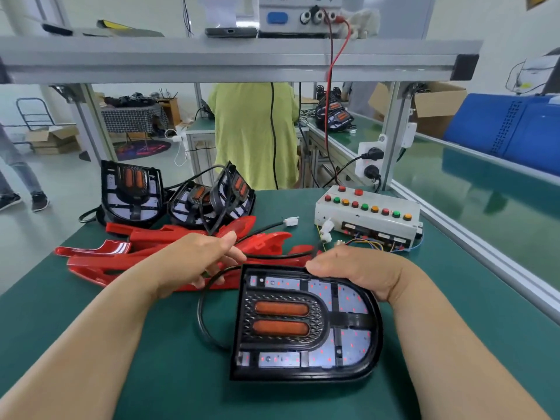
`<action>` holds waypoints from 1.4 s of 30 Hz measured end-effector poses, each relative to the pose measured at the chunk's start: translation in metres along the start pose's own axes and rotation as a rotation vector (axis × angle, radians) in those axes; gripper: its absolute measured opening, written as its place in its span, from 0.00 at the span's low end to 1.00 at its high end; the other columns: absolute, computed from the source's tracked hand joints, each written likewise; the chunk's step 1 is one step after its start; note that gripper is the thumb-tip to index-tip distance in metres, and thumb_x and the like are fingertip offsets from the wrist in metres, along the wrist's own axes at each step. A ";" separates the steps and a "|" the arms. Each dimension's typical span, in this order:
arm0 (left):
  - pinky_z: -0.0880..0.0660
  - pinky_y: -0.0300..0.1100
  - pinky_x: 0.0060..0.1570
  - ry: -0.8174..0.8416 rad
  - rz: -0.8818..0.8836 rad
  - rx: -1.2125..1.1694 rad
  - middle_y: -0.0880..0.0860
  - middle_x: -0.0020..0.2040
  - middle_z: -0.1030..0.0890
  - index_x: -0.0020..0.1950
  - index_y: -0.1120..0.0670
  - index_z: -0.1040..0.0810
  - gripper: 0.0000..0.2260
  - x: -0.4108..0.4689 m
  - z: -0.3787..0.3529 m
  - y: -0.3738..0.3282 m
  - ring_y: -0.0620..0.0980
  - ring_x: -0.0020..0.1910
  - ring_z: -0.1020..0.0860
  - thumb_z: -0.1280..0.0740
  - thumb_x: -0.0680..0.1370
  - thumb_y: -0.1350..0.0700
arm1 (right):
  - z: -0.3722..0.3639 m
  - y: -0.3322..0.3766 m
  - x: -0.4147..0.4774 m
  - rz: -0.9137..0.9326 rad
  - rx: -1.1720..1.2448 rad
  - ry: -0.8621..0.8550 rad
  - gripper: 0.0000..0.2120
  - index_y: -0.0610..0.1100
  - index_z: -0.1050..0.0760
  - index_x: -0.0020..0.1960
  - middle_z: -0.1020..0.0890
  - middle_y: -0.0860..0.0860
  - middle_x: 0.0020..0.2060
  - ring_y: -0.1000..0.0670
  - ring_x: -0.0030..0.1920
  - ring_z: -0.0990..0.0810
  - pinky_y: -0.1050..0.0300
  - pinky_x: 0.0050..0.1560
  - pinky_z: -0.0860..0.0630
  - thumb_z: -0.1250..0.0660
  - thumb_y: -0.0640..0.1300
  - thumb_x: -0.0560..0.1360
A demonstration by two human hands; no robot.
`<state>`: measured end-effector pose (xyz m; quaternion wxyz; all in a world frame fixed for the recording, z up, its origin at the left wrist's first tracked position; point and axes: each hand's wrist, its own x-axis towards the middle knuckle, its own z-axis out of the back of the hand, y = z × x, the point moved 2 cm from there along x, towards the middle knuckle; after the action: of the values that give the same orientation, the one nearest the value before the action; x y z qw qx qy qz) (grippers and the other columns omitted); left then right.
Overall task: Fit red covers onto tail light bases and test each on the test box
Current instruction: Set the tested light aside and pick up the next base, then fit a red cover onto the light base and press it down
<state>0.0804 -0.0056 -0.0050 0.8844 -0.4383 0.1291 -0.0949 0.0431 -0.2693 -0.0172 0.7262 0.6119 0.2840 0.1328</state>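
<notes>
- Head view, near: a black base (306, 322) lies flat on the green counter (151, 374), with no red cover on it. Two orange strips and a white board dotted with red show.
- The right hand (354, 268) grips the base's far right edge, thumb on the rim. Its fingers are hidden behind the base.
- The left hand (206, 259) hovers over the pile of red covers (121, 262), fingers loosely curled and narrow. A black cable (206, 322) loops from the base up under those fingers. I cannot tell whether the hand pinches the cable, a cover, or nothing.
- The covers overlap just beyond the base, so their number is hard to count.
- Head view, far: three more bases (133, 195) lean at the counter's back left, the right two tangled in cable and partly masking each other.
- The test box (366, 213) sits at back right, well apart from the base, with rows of red, green and amber buttons. Loose wires and white plugs (327, 228) lie at its front.
- Above, a shelf (236, 59) carries a power unit (291, 16), cut off by the top edge.
- Behind the counter stands a person (254, 134) in a green shirt, whose head is hidden by the shelf.
</notes>
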 end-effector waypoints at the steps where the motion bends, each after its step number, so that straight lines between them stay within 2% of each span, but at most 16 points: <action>1: 0.28 0.33 0.32 -0.056 -0.038 0.067 0.41 0.40 0.15 0.48 0.48 0.14 0.19 0.001 0.000 0.000 0.40 0.36 0.21 0.42 0.82 0.41 | 0.001 -0.001 0.000 -0.015 -0.013 -0.006 0.15 0.40 0.17 0.53 0.17 0.36 0.55 0.40 0.53 0.19 0.42 0.61 0.23 0.30 0.50 0.75; 4: 0.29 0.35 0.40 -0.253 -0.126 0.208 0.41 0.38 0.16 0.42 0.46 0.15 0.12 0.007 -0.002 0.002 0.38 0.38 0.21 0.34 0.80 0.45 | 0.003 0.000 -0.001 -0.038 -0.043 -0.023 0.15 0.39 0.16 0.52 0.16 0.37 0.53 0.41 0.50 0.17 0.44 0.59 0.21 0.29 0.50 0.74; 7: 0.32 0.33 0.40 -0.448 -0.140 0.242 0.41 0.42 0.19 0.41 0.45 0.18 0.05 0.011 -0.010 0.008 0.37 0.43 0.23 0.30 0.77 0.48 | 0.005 -0.001 0.000 -0.050 -0.046 -0.041 0.17 0.39 0.16 0.51 0.15 0.38 0.51 0.44 0.47 0.16 0.49 0.55 0.19 0.30 0.51 0.71; 11: 0.25 0.44 0.50 -0.516 -0.202 0.213 0.46 0.45 0.22 0.46 0.46 0.18 0.03 0.018 -0.021 0.013 0.44 0.46 0.23 0.27 0.75 0.49 | 0.006 -0.001 0.003 -0.049 -0.087 -0.111 0.21 0.40 0.15 0.50 0.14 0.41 0.48 0.46 0.45 0.15 0.50 0.54 0.19 0.27 0.55 0.66; 15: 0.28 0.50 0.55 -0.601 -0.279 0.333 0.47 0.48 0.23 0.50 0.48 0.16 0.08 0.024 -0.021 0.004 0.49 0.54 0.26 0.32 0.78 0.47 | 0.004 0.000 0.010 -0.044 -0.218 -0.233 0.28 0.44 0.14 0.50 0.13 0.49 0.48 0.48 0.51 0.17 0.44 0.66 0.26 0.26 0.64 0.59; 17: 0.28 0.52 0.55 -0.548 -0.285 0.382 0.48 0.46 0.20 0.50 0.48 0.15 0.11 0.027 -0.026 -0.001 0.52 0.54 0.25 0.34 0.79 0.45 | 0.004 -0.001 0.011 -0.037 -0.235 -0.254 0.30 0.46 0.14 0.50 0.13 0.49 0.48 0.47 0.53 0.17 0.42 0.67 0.27 0.26 0.66 0.58; 19: 0.30 0.51 0.57 -0.456 -0.224 0.458 0.47 0.47 0.19 0.55 0.46 0.16 0.13 0.031 -0.032 -0.003 0.52 0.57 0.27 0.38 0.80 0.42 | 0.003 0.000 0.012 -0.024 -0.247 -0.257 0.30 0.46 0.14 0.50 0.13 0.50 0.48 0.47 0.53 0.16 0.43 0.66 0.26 0.26 0.67 0.58; 23: 0.34 0.49 0.60 -0.357 -0.146 0.666 0.47 0.54 0.18 0.63 0.43 0.20 0.17 0.039 -0.033 -0.005 0.51 0.62 0.29 0.40 0.80 0.38 | 0.002 0.000 0.013 -0.039 -0.250 -0.254 0.28 0.46 0.14 0.48 0.13 0.50 0.46 0.48 0.50 0.15 0.44 0.65 0.25 0.26 0.66 0.58; 27: 0.38 0.45 0.62 -0.363 -0.257 0.532 0.42 0.49 0.24 0.66 0.45 0.21 0.15 0.034 -0.038 0.000 0.47 0.59 0.29 0.31 0.79 0.48 | 0.003 -0.002 0.014 -0.047 -0.289 -0.314 0.27 0.49 0.14 0.47 0.14 0.53 0.49 0.49 0.55 0.18 0.45 0.68 0.28 0.27 0.67 0.58; 30: 0.39 0.40 0.62 -0.389 -0.256 0.557 0.43 0.51 0.22 0.64 0.47 0.21 0.13 0.031 -0.038 -0.003 0.45 0.57 0.30 0.32 0.80 0.52 | 0.004 0.001 0.012 -0.039 -0.409 -0.361 0.29 0.53 0.15 0.52 0.15 0.57 0.52 0.54 0.57 0.19 0.48 0.68 0.29 0.30 0.70 0.59; 33: 0.32 0.47 0.62 -0.325 -0.213 0.726 0.50 0.57 0.21 0.66 0.49 0.22 0.13 0.031 -0.037 -0.009 0.52 0.61 0.27 0.38 0.83 0.50 | 0.008 0.003 0.008 -0.030 -0.468 -0.332 0.29 0.57 0.22 0.62 0.18 0.56 0.57 0.55 0.59 0.21 0.50 0.69 0.29 0.32 0.69 0.65; 35: 0.31 0.49 0.62 -0.355 -0.218 0.660 0.52 0.58 0.21 0.66 0.51 0.22 0.13 0.028 -0.039 -0.008 0.53 0.62 0.26 0.37 0.82 0.52 | 0.013 0.003 0.003 -0.036 -0.448 -0.292 0.29 0.58 0.28 0.69 0.20 0.54 0.60 0.54 0.61 0.21 0.51 0.69 0.29 0.31 0.65 0.70; 37: 0.30 0.49 0.63 -0.458 -0.237 0.421 0.52 0.57 0.19 0.64 0.53 0.21 0.13 0.023 -0.039 -0.003 0.53 0.60 0.24 0.33 0.80 0.56 | 0.019 0.002 -0.003 -0.054 -0.426 -0.247 0.34 0.58 0.32 0.72 0.19 0.52 0.57 0.54 0.58 0.20 0.57 0.64 0.27 0.30 0.63 0.68; 38: 0.28 0.47 0.61 -0.500 -0.232 0.282 0.50 0.55 0.19 0.62 0.53 0.19 0.12 0.021 -0.037 0.000 0.51 0.57 0.23 0.32 0.79 0.57 | 0.022 0.002 -0.006 -0.067 -0.406 -0.221 0.34 0.58 0.32 0.71 0.18 0.51 0.55 0.54 0.54 0.18 0.60 0.57 0.24 0.29 0.62 0.67; 40: 0.28 0.34 0.54 -0.520 -0.206 0.098 0.45 0.49 0.18 0.59 0.52 0.18 0.11 0.020 -0.034 0.005 0.41 0.50 0.22 0.30 0.77 0.58 | 0.027 0.000 -0.011 -0.092 -0.324 -0.175 0.24 0.56 0.28 0.67 0.16 0.48 0.50 0.54 0.43 0.17 0.64 0.40 0.23 0.27 0.52 0.73; 42: 0.28 0.31 0.51 -0.511 -0.196 0.018 0.44 0.47 0.18 0.58 0.52 0.17 0.11 0.021 -0.031 0.007 0.36 0.47 0.22 0.28 0.76 0.59 | 0.031 -0.002 -0.014 -0.114 -0.255 -0.155 0.16 0.49 0.26 0.62 0.17 0.44 0.47 0.53 0.38 0.19 0.63 0.32 0.25 0.29 0.43 0.76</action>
<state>0.0913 -0.0302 -0.0318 0.8788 -0.4504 -0.1422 -0.0676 0.0498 -0.3027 -0.0127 0.8241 0.5060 0.2419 0.0788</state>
